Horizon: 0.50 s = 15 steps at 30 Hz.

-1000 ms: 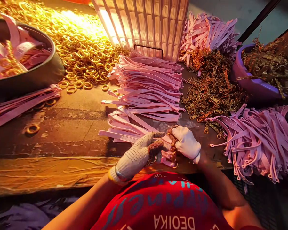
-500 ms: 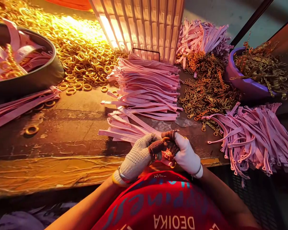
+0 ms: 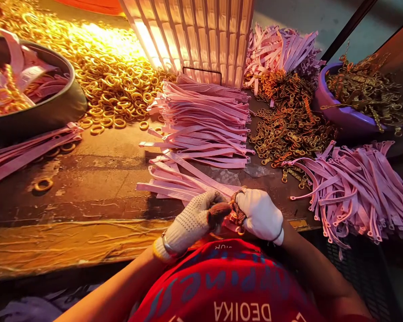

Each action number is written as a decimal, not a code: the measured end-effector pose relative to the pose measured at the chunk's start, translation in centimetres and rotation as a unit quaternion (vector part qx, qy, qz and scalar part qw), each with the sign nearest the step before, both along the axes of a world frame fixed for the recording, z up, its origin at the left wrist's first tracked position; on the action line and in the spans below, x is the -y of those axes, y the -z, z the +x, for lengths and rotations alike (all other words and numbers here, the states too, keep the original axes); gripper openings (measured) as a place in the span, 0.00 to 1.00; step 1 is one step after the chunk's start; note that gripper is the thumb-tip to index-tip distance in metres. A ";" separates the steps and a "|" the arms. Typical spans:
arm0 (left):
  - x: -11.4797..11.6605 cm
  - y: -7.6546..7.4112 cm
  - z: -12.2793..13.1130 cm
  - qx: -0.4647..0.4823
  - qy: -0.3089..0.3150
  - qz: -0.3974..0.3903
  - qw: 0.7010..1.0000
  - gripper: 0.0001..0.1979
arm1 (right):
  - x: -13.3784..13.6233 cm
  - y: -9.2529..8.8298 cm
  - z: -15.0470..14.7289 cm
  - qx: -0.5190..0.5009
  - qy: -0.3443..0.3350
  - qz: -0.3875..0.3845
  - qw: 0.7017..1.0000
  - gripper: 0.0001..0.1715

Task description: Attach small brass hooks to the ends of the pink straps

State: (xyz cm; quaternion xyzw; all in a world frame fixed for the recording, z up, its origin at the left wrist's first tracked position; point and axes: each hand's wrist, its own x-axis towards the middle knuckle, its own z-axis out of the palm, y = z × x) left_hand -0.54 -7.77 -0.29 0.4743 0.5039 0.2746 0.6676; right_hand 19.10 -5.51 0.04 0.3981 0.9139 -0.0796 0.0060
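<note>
My left hand (image 3: 193, 219), in a dotted white glove with brown fingertips, is closed in a pinch just over the table's front edge. Close against it, my right hand (image 3: 260, 214) in a white glove curls its fingers in. Between and below the fingers shows part of a pink strap (image 3: 233, 225) with a small brass-coloured bit at its end; the fingers hide most of it. Just beyond the hands, loose pink straps (image 3: 184, 181) lie crosswise, and behind them a layered row of pink straps (image 3: 204, 120) covers the middle of the table.
Gold rings (image 3: 117, 85) are heaped at the back left beside a dark basin (image 3: 60, 100). A ribbed panel (image 3: 195, 36) stands behind the row. To the right are brass chain pieces (image 3: 285, 129), a purple bowl (image 3: 349, 118) and another strap pile (image 3: 359, 188). One ring (image 3: 43, 184) lies at left.
My right hand has turned, its back now facing up more and its fingertips tucked under. The left fingertips have parted slightly from the right ones. The whole view has shifted a little.
</note>
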 end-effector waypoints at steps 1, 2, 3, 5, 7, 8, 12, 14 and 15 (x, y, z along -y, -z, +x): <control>0.0 0.0 -0.1 -0.014 0.013 0.016 1.000 0.18 | 0.0 -0.2 0.0 0.014 0.003 -0.013 1.000 0.16; -0.1 0.0 -0.1 -0.018 0.027 0.019 0.999 0.18 | 0.0 -0.4 -0.1 0.022 0.008 -0.024 0.999 0.15; -0.2 0.0 -0.1 -0.013 0.038 0.010 0.999 0.18 | 0.1 -0.6 -0.3 0.025 0.012 -0.031 0.999 0.14; -0.5 0.2 0.1 0.027 0.040 -0.036 0.998 0.18 | 0.4 -0.8 -0.7 0.017 0.029 -0.022 0.999 0.14; -1.1 0.4 0.2 0.098 0.012 -0.084 0.992 0.19 | 0.9 -0.7 -1.3 -0.007 0.059 0.011 0.998 0.15; -1.5 0.4 0.3 0.132 -0.009 -0.095 0.987 0.19 | 1.1 -0.5 -1.5 -0.025 0.079 0.020 0.996 0.15; -4.1 0.6 0.4 0.133 -0.004 -0.075 0.988 0.17 | 0.6 0.5 -0.9 -0.143 0.165 -0.033 0.975 0.04; -6.2 0.9 0.7 0.019 0.031 0.017 0.999 0.15 | -0.2 1.2 0.3 -0.219 0.203 -0.040 0.953 0.07; -7.3 1.1 1.0 -0.054 0.039 0.089 0.994 0.14 | -0.7 1.6 0.9 -0.255 0.219 -0.032 0.941 0.10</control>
